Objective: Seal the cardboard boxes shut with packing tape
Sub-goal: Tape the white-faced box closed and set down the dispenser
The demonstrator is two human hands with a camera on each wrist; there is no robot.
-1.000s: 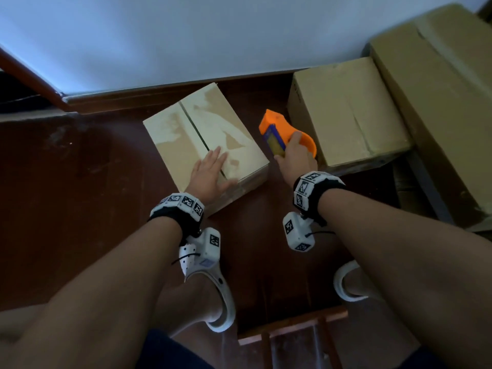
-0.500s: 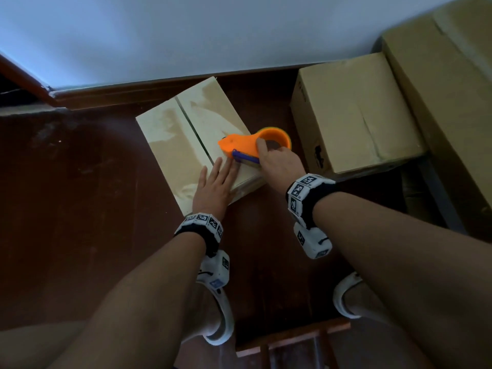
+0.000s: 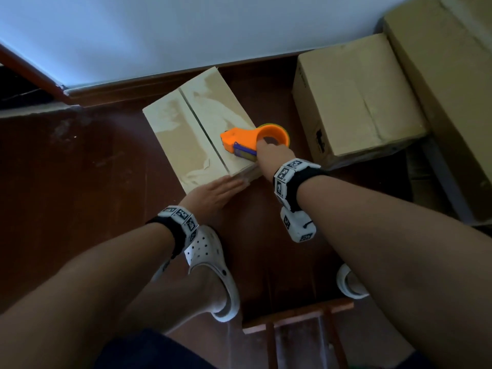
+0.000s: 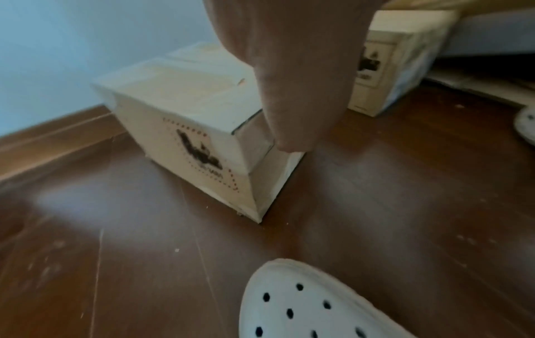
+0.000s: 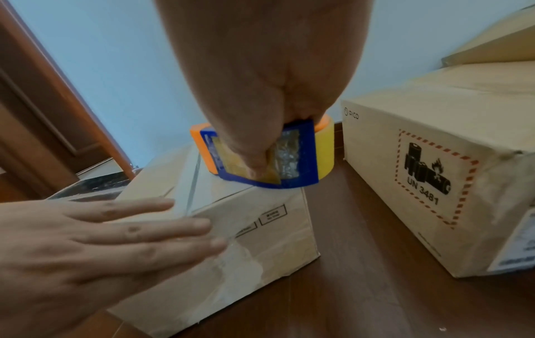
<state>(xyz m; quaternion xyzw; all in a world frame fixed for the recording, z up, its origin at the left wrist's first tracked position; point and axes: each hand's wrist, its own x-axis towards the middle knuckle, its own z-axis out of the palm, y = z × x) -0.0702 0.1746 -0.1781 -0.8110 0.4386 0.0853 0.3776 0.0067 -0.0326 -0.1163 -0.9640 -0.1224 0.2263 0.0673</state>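
Observation:
A small pale cardboard box (image 3: 186, 134) (image 4: 179, 91) (image 5: 246, 219) stands on the floor with its two top flaps closed and a slit between them. My right hand (image 3: 269, 158) (image 5: 260, 103) grips an orange and blue tape dispenser (image 3: 253, 138) (image 5: 289, 157) that rests on the box's near right corner. My left hand (image 3: 213, 193) (image 5: 115, 237) lies flat with straight fingers against the box's near side, over a strip of clear tape. In the left wrist view the left fingers (image 4: 295, 91) touch the box's edge.
A bigger brown box (image 3: 356, 97) (image 5: 434, 171) sits to the right, with a large box (image 3: 447, 83) beyond it. White wall and wooden skirting run behind. My feet in white clogs (image 3: 213, 270) stand on the dark wooden floor (image 3: 80, 195); a wooden frame (image 3: 298, 323) lies below.
The right hand brought the dispenser from beside the box onto its top and slid it toward the near right corner. The left hand moved off the top down to the box's near side.

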